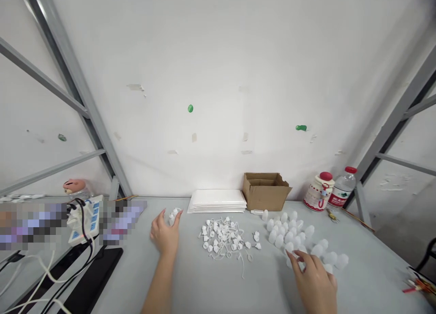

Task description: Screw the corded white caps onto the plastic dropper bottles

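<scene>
At the left of the table my left hand (165, 232) has its thumb and fingers apart around a few small white pieces (173, 215); the thumb touches them or lies very close. On the right, the thumb and index finger of my right hand (313, 275) close on a translucent white plastic cup-shaped piece (289, 262) at the near edge of a group of similar pieces (289, 236). The fingers partly cover it. Between the hands lies a loose pile of small white caps with thin white cords (223, 236).
Behind the pile are a stack of white sheets or envelopes (217, 201) and an open cardboard box (267, 196). A cream jar (319, 193) and a red-capped bottle (343, 189) stand back right. Left are a power strip (85, 221), cables and a black slab (93, 282).
</scene>
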A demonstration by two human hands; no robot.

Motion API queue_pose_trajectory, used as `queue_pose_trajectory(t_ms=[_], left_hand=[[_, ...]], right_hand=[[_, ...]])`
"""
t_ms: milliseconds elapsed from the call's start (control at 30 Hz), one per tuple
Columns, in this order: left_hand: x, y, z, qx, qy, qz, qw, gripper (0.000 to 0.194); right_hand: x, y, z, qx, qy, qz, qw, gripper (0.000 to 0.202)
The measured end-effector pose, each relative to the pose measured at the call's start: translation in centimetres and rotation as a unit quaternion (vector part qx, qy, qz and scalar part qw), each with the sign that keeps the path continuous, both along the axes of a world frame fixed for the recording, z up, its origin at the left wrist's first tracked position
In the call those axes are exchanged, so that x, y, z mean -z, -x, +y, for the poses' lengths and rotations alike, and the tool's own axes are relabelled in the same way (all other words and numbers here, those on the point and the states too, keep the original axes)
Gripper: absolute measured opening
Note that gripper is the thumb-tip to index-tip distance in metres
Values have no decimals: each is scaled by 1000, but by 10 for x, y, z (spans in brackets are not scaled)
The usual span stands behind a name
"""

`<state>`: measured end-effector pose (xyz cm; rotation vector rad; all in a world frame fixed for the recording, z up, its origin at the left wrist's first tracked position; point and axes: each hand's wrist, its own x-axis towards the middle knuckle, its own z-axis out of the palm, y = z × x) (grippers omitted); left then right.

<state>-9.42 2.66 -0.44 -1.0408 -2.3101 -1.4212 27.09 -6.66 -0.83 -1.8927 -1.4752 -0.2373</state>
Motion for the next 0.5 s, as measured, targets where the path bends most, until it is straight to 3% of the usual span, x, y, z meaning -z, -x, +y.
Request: queue_pose_trajectory(t_ms=[167, 333, 467, 500], left_hand=[[-2, -3, -2, 12, -65, -13, 998, 48], [-8, -6, -1, 30, -92, -19, 995, 46], [-3, -22, -39, 65, -120, -35, 990, 41], [1, -27, -55, 124, -123, -61, 983, 40]], right_hand=[[4, -4, 0, -6, 25, 42, 999, 57], [11, -1, 2, -22, 15, 26, 999, 62], [5, 11, -3, -77, -42, 34, 996, 61], [0, 13, -5, -89, -71, 54, 992, 59]])
